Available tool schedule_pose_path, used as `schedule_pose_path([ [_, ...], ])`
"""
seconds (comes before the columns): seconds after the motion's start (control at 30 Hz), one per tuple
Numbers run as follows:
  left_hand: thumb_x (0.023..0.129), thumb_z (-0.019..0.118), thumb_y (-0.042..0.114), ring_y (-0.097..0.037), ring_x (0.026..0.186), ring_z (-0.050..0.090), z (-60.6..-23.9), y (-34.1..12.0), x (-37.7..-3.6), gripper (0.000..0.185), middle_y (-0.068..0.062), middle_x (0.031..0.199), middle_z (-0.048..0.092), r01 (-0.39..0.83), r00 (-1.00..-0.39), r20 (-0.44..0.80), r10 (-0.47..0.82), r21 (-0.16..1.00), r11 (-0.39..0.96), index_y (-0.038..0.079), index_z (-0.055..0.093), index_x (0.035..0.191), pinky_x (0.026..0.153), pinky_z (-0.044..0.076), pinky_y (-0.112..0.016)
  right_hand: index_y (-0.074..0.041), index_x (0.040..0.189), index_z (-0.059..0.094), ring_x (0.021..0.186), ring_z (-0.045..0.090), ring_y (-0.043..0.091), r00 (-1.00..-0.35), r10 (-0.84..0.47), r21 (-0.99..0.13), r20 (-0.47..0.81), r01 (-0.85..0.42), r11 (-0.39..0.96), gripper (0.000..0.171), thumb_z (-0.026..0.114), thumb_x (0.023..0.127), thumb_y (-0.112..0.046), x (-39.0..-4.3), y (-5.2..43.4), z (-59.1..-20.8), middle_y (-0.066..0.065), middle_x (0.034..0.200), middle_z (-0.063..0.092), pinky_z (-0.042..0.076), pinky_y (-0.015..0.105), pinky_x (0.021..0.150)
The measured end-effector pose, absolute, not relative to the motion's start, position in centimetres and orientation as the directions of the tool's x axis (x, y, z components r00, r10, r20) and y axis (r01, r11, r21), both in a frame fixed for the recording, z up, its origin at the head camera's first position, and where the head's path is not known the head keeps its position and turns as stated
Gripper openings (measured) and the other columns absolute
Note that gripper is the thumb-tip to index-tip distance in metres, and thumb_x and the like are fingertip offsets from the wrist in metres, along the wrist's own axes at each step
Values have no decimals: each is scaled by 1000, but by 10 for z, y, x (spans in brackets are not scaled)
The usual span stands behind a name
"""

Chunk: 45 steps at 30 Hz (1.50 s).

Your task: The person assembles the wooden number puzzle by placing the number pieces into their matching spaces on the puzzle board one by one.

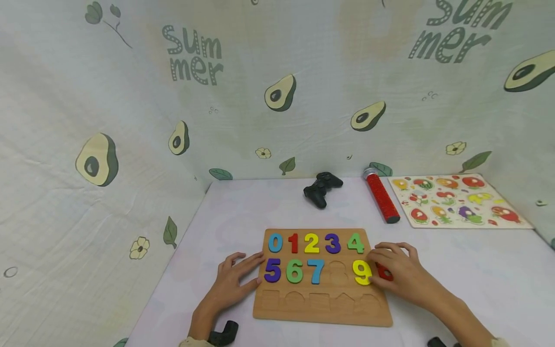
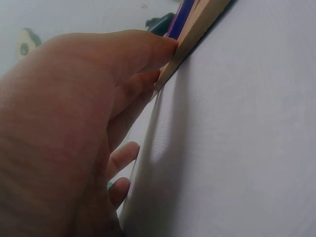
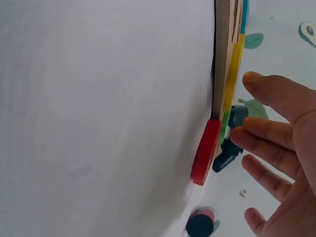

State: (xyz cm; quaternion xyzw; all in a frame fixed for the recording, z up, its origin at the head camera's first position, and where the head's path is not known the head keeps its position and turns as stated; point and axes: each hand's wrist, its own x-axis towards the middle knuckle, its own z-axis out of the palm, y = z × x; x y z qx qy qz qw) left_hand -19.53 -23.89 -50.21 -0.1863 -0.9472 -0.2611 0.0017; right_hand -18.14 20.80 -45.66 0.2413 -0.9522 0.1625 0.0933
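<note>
A wooden number puzzle board lies on the white table with numbers 0 to 7 and a yellow 9 on it. Between the 7 and the 9 is a bare recess. My left hand rests at the board's left edge, thumb and fingertips touching it. At the right edge, my right hand hovers with spread, relaxed fingers. Beneath it a red number piece lies beside the board's edge; the fingers are apart from it in the right wrist view. Its digit is partly covered in the head view.
Behind the board lie a black game controller and a red glittery tube. A fruit picture board is at the back right. Recessed outlines run along the puzzle's front row. A printed cloth hangs behind the table.
</note>
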Motion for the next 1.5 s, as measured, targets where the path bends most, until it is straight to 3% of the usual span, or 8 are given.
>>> schedule_pose_path([
  [0.33,94,63,52,-24,140,30,-502,-239,-197,55,21,151,44,356,-930,103,353,492,795,37,53,146,106,20,-53,-20,109,73,118,50,33,-889,-402,-253,217,-449,857,43,88,74,-41,-183,222,-456,1,114,69,23,63,96],
  [1.5,94,63,51,-24,139,30,-502,-239,-196,55,20,151,44,352,-931,95,354,495,794,36,53,146,104,20,-53,-13,115,72,120,46,39,-935,-337,-290,114,-355,889,56,92,68,-36,-183,245,-466,9,117,68,21,68,96],
])
